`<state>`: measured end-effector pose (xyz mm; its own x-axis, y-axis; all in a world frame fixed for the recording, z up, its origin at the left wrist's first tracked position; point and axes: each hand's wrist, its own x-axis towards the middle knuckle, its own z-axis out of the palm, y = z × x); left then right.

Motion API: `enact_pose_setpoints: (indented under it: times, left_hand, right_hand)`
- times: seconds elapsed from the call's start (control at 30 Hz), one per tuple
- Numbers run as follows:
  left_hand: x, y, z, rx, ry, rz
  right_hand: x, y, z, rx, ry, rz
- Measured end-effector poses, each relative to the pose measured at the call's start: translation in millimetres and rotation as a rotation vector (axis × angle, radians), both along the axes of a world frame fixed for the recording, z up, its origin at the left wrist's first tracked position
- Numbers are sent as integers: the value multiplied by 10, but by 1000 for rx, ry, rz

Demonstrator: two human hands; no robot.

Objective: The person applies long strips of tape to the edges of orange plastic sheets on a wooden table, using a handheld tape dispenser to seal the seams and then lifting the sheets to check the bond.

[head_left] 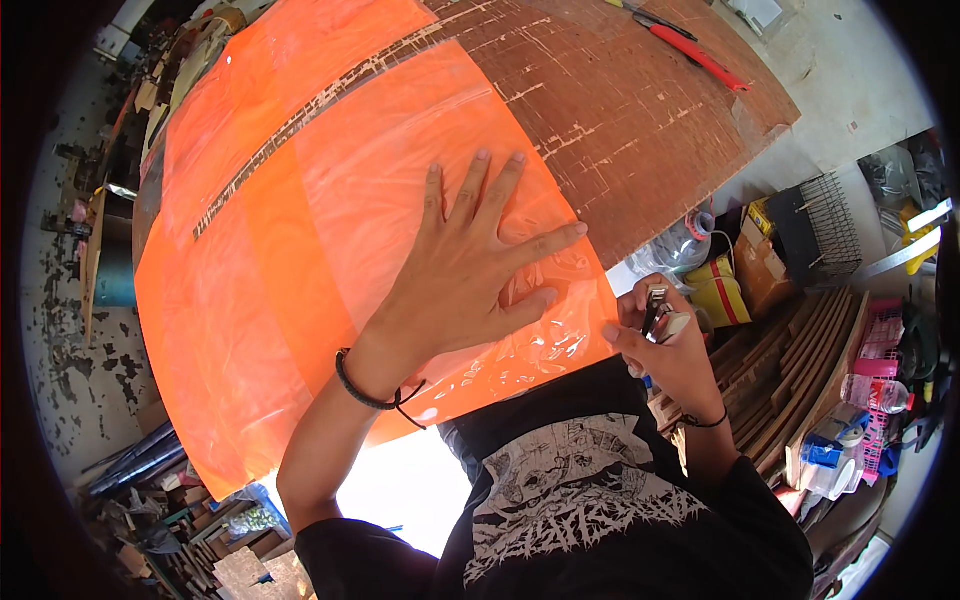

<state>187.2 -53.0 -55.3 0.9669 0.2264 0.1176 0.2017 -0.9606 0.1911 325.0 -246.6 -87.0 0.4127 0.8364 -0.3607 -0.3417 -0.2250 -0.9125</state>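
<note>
An orange plastic sheet point(390, 130), glossy and partly see-through, lies over the near part of a worn brown wooden board point(620, 150). My left hand point(450, 260) presses flat on the sheet near its right side, fingers spread. At the sheet's near right corner, my right hand point(670, 350) is closed around a small silver-and-dark hand tool point(654, 310), stapler-like in shape. The right thumb touches the corner or lies right beside it. Fingers hide much of the tool, so its exact kind is unclear. Another orange sheet point(300, 50) lies beyond a narrow strip of bare board.
A red-handled tool point(700, 58) rests on the board's far right. Right of the board are a clear plastic bottle point(680, 245), a wire rack point(830, 225) and stacked wooden strips point(790, 360). Wood scraps point(260, 575) are piled at the lower left.
</note>
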Motion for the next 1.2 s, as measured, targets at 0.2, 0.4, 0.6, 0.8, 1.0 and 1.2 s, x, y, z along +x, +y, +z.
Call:
enact_pose_setpoints:
  times: [0.2, 0.4, 0.6, 0.8, 1.0, 1.2]
  left_hand:
    - [29, -33, -5, -29, -3, 1]
    - [36, -64, -27, -26, -9, 21]
    - [56, -85, -26, -20, -24, 32]
    - [56, -82, -40, -9, -29, 37]
    - [63, -51, 18, -13, 18, 52]
    - [-30, 211, 24, 30, 81, 247]
  right_hand:
    - [-16, 5, -88, 78, -187, -56]
    - [-10, -5, -96, 64, -174, -46]
    - [-29, -10, -102, 43, -219, -72]
    - [-10, -6, -31, 4, -155, -49]
    - [-17, -7, -71, 53, -129, -78]
    - [-16, 12, -48, 65, -106, -68]
